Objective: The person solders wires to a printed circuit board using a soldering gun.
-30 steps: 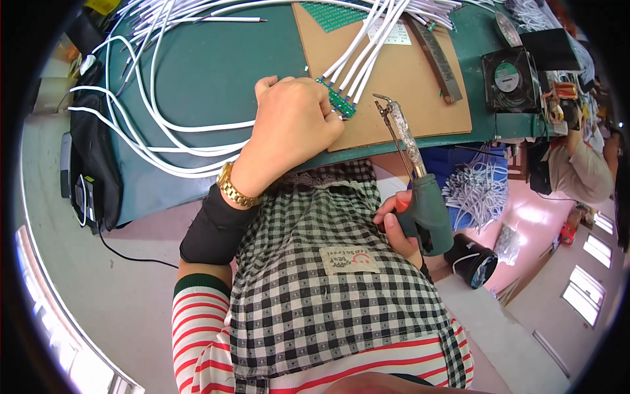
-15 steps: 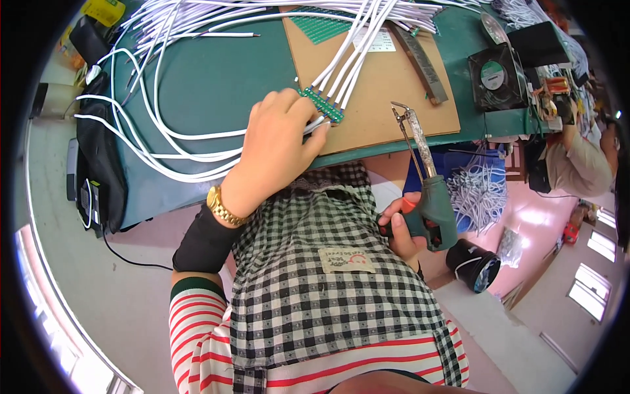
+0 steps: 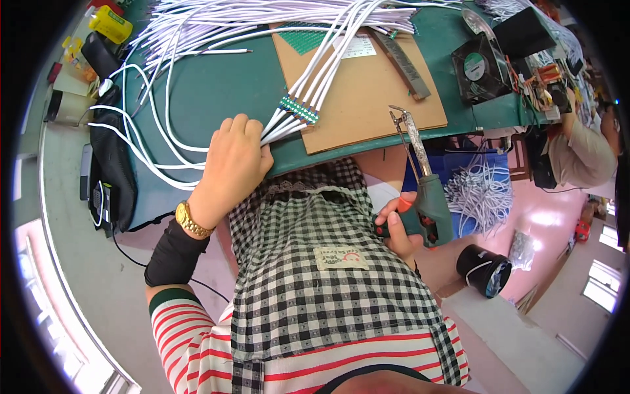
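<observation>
My left hand [image 3: 236, 152] is closed over a bundle of white cables [image 3: 177, 148] at the near edge of the bench. Those cables run under my palm to a small green circuit board strip [image 3: 299, 109], just beyond my fingers. Further white cables [image 3: 328, 58] leave the strip's far side. My right hand [image 3: 401, 230] grips the handle of a dark green soldering gun [image 3: 433, 203] with a red trigger. Its metal tip points up, near the cardboard's front edge and apart from the strip.
Brown cardboard [image 3: 367, 121] lies on the green bench, with a dark metal bar [image 3: 401, 65] and a green board sheet [image 3: 300, 41] on it. A black fan [image 3: 479, 71] stands to the right. A black bucket [image 3: 482, 269] sits below. Another person [image 3: 581, 154] is at far right.
My left hand has slid left along the cables, away from the strip, uncovering the near-side cables. The soldering gun stays in my right hand with little movement. The whole view has shifted slightly.
</observation>
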The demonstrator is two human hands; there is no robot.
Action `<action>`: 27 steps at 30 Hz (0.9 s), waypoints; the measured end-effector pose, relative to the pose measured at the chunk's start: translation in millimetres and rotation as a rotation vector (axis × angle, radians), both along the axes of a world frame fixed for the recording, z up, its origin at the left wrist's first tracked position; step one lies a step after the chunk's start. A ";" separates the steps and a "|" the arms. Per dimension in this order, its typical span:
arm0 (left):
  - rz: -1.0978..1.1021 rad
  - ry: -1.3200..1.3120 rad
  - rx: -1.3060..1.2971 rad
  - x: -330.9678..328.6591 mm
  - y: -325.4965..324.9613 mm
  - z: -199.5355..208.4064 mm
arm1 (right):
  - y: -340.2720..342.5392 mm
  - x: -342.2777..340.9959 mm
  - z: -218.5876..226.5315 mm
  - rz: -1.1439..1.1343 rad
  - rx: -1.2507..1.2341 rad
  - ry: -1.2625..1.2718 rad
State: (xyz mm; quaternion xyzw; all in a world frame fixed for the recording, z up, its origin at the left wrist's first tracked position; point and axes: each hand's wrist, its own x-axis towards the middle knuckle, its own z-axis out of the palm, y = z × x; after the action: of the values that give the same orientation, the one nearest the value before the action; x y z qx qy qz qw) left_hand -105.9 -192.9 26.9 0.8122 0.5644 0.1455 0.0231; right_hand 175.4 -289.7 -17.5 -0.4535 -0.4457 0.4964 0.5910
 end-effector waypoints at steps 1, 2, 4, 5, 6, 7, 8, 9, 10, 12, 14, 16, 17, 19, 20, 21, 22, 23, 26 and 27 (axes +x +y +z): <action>-0.003 0.005 0.013 2.1 -0.1 4.3 | -0.8 -0.2 -0.2 -0.003 0.013 0.005; 0.022 -0.070 0.021 4.9 -0.6 8.9 | -2.3 -0.5 -1.9 -0.019 0.043 0.003; 0.036 -0.137 0.046 11.4 -0.2 19.8 | -3.8 0.8 -5.1 -0.043 0.091 0.010; 0.010 -0.159 0.057 13.9 -0.4 28.6 | -4.8 1.1 -5.7 -0.071 0.088 0.022; -0.015 -0.181 0.071 15.6 0.7 35.1 | -4.6 1.5 -6.6 -0.097 0.087 0.035; -0.051 -0.126 0.105 15.9 2.6 37.4 | -4.7 3.0 -9.0 -0.112 0.092 0.017; -0.057 -0.121 0.122 18.7 4.8 42.2 | -4.0 4.6 -11.4 -0.116 0.109 0.023; -0.090 -0.042 0.020 20.6 5.6 49.0 | -5.0 4.9 -12.9 -0.153 0.111 0.054; -0.120 0.036 -0.083 22.4 6.6 54.3 | -6.1 5.3 -14.3 -0.189 0.113 0.086; -0.139 0.101 -0.083 20.1 12.4 42.6 | -8.2 6.3 -16.7 -0.198 0.124 0.105; -0.150 0.091 0.129 16.0 19.8 24.7 | -10.4 8.7 -16.1 -0.209 0.138 0.118; -0.074 0.003 0.206 21.1 26.7 25.3 | -13.4 10.5 -13.2 -0.203 0.123 0.140; 0.010 -0.086 0.267 22.9 29.6 26.1 | -13.2 10.0 -13.7 -0.212 0.145 0.148; 0.021 -0.170 0.221 18.1 39.5 42.0 | -13.9 11.0 -14.5 -0.219 0.158 0.148; 0.032 -0.248 0.163 16.2 45.5 54.3 | -14.3 11.1 -15.4 -0.226 0.157 0.153; 0.047 -0.236 0.051 13.7 55.3 67.4 | -10.0 6.7 -22.0 -0.238 0.145 0.155; 0.045 -0.251 0.074 13.4 61.0 75.9 | -11.8 6.9 -23.4 -0.235 0.169 0.145; 0.026 -0.121 0.063 12.2 67.0 83.0 | -14.2 7.2 -24.3 -0.228 0.170 0.157; 0.082 -0.096 -0.250 16.4 98.0 122.5 | -12.3 6.7 -27.8 -0.225 0.155 0.182; 0.037 -0.652 -0.625 9.2 107.4 130.3 | -12.4 4.8 -28.8 -0.230 0.152 0.202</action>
State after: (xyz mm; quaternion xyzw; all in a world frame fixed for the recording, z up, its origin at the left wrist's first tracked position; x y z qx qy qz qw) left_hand -96.7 -85.4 157.2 0.6678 0.5588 0.2166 0.4414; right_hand 180.2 -302.1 -46.4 -0.4033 -0.3653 0.4333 0.7184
